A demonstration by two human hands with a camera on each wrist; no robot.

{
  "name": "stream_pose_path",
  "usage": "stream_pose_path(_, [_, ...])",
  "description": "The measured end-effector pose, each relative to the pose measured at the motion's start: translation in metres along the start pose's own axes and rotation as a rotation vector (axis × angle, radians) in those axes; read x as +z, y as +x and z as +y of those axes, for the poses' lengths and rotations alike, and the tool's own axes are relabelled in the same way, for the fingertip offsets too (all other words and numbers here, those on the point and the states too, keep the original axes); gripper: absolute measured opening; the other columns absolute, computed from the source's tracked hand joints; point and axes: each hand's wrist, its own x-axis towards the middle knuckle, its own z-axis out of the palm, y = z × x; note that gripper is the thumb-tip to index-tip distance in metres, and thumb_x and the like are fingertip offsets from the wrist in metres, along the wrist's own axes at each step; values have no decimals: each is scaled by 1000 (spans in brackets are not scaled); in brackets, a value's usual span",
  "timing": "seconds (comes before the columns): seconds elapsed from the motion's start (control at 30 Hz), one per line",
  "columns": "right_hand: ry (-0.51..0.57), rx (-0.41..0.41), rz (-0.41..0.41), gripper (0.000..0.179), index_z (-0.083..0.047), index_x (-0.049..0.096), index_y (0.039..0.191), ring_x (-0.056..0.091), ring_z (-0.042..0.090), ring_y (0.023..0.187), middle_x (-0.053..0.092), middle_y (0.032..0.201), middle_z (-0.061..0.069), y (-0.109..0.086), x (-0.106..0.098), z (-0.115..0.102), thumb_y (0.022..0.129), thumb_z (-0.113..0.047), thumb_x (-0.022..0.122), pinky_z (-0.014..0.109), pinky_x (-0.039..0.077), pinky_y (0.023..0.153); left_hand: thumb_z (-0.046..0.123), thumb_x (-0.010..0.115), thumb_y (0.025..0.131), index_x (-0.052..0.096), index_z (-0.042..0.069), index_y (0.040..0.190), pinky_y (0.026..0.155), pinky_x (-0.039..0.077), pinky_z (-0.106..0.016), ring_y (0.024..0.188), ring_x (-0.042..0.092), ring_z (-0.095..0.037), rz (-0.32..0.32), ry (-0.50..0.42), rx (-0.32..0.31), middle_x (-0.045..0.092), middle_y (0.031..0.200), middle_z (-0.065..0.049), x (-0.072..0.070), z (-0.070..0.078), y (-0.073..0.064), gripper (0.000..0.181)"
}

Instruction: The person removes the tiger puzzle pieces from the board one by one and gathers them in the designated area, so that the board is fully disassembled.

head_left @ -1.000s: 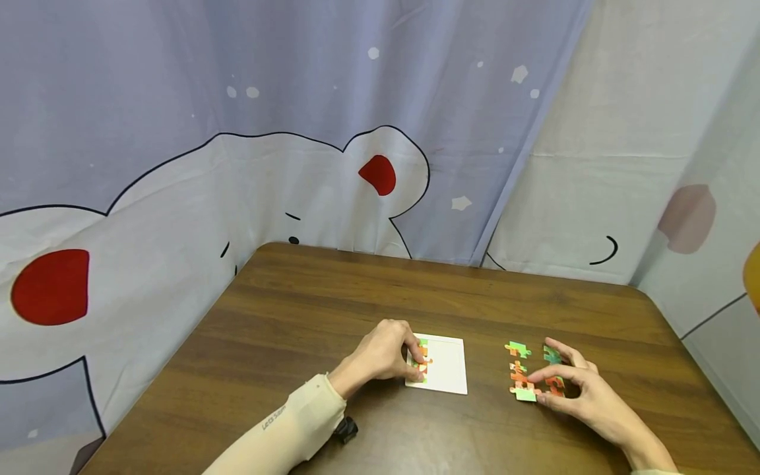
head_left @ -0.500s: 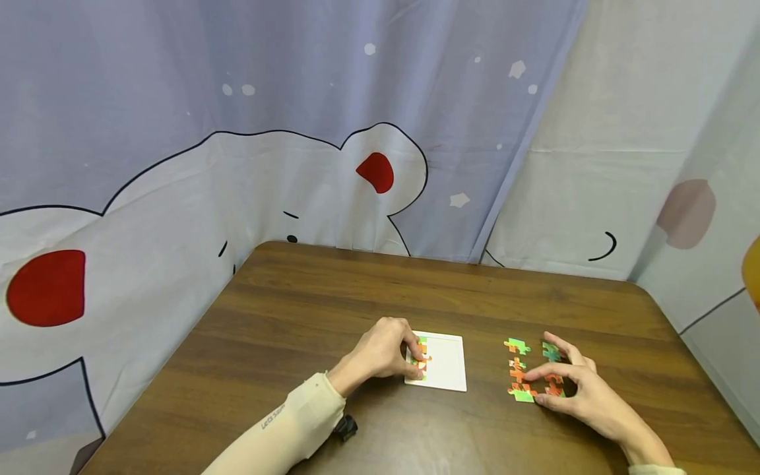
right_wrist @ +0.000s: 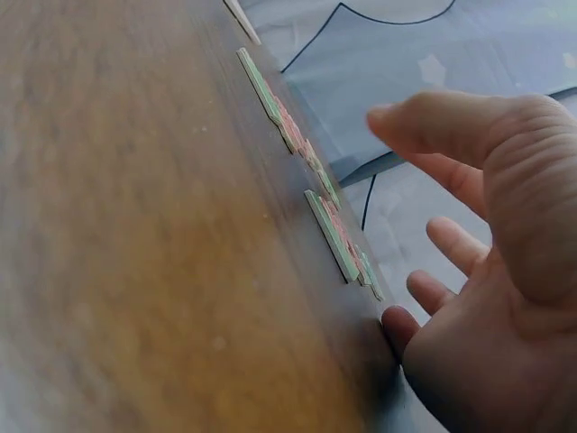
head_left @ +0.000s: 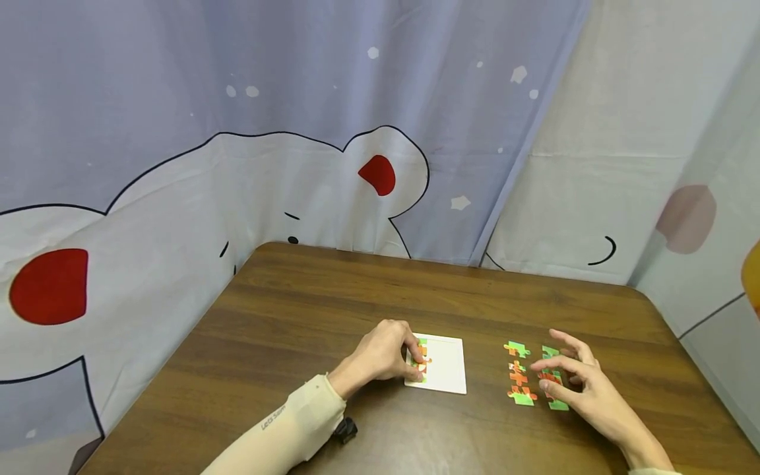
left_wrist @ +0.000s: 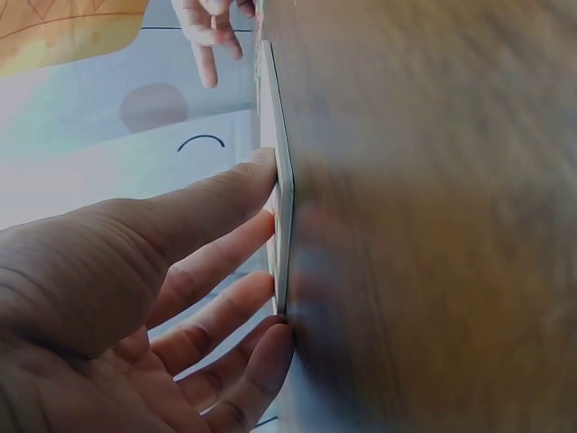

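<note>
A square white puzzle tray (head_left: 448, 366) lies on the table with a column of orange, white and green jigsaw pieces (head_left: 423, 349) along its left side. My left hand (head_left: 382, 349) rests its thumb and fingertips on that side; in the left wrist view the fingers (left_wrist: 216, 302) reach fairly straight to the tray, the lowest at its edge. To the right, my right hand (head_left: 588, 389) hovers with loosely bent, spread fingers and nothing between them. Beneath and beside it lie two columns of loose pieces, among them an orange jigsaw piece (head_left: 518, 376) and a green-and-orange jigsaw piece (head_left: 522, 398).
The brown wooden table (head_left: 332, 290) extends behind and around the tray. A curtain (head_left: 297, 185) printed with cartoon figures hangs along its far and left edges. A black wrist device (head_left: 346, 429) shows under the left sleeve (head_left: 297, 422).
My right hand has drawn its fingers off the nearer column of loose pieces and shifted slightly right. That column's lowest piece now sits slightly nearer me. My left hand stays in place.
</note>
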Motion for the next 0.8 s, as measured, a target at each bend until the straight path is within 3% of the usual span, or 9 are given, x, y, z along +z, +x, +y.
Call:
stream_pose_path(0.37, [81,88,64,26,-14,77,135,62,19,90,51,153,0,15,2,-13,109,-15,74,30,51,73,36,109,70,89,30,78,80,57,-25,93,67,-4,17,57,30,75,101,16,2,2,0,23])
stream_pose_path(0.6, [171,47,13,23,-11,77,133,63,13,117,63,144,5,43,14,-31,110,-14,71,29,55,81,35,109,69,90,28,80,72,53,-21,79,60,1,37,21,50,74,91,14,1,-1,-1,23])
stream_pose_path(0.8, [362,27,-27,30,-6,71,139,74,25,109,71,129,26,69,41,-51,109,-9,72,27,60,87,28,111,65,90,23,78,65,50,-18,69,58,2,60,-36,70,79,81,11,3,-4,2,25])
